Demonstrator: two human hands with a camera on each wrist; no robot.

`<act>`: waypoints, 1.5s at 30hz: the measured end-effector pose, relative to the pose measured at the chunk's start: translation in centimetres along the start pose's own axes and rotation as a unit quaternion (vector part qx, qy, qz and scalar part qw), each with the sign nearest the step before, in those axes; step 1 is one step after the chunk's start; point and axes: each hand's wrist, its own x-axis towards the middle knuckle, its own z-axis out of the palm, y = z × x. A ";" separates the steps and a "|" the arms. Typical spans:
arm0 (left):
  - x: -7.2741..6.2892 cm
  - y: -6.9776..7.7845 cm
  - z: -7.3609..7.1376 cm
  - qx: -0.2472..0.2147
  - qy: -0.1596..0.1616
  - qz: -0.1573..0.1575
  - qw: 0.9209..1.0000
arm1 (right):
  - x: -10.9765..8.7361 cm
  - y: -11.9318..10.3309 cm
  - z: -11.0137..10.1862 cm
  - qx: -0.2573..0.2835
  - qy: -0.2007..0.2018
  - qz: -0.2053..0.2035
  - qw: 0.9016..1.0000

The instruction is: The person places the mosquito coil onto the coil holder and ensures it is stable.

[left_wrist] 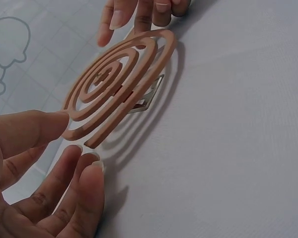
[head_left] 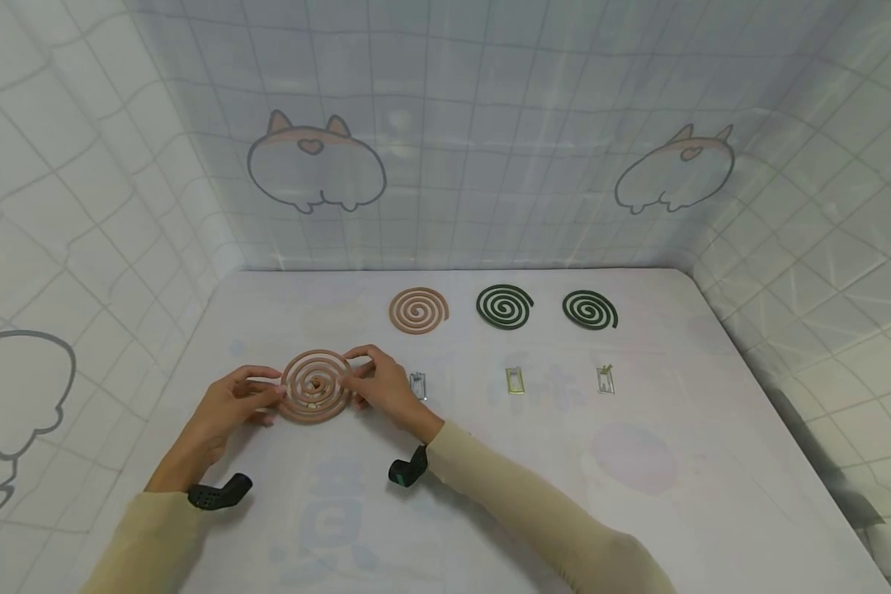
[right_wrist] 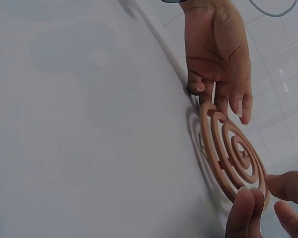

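A brown mosquito coil (head_left: 316, 394) is raised above the tabletop, tilted in the left wrist view. Its centre sits over the tip of a small metal stand (left_wrist: 151, 96), seen under the rings. On the coil's left edge my left hand (head_left: 223, 412) has its thumb and fingertips; the thumb touches the outer ring. My right hand (head_left: 389, 388) pinches the opposite edge between thumb and fingers. Just beyond the right hand lies a silver metal stand (head_left: 417, 385), partly beside the wrist.
Another brown coil (head_left: 419, 311) and two green coils, one central (head_left: 504, 307) and one further right (head_left: 590, 310), lie in a back row. Before them are a gold stand (head_left: 516, 380) and a silver stand (head_left: 605, 379). Tiled-pattern cloth walls (head_left: 453, 190) enclose the table (head_left: 535, 478).
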 end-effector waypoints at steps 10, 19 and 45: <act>0.4 0.7 -0.3 0.033 0.017 0.020 0.999 | 0.0 -1.2 -1.1 -0.007 0.017 -0.017 1.000; 1.0 1.8 -0.3 0.066 0.048 0.036 0.996 | -0.3 -3.1 -2.2 -0.020 0.011 -0.029 0.999; 3.1 6.4 3.4 0.093 0.044 0.103 0.989 | -1.1 -4.5 -6.7 -0.021 0.022 -0.045 0.999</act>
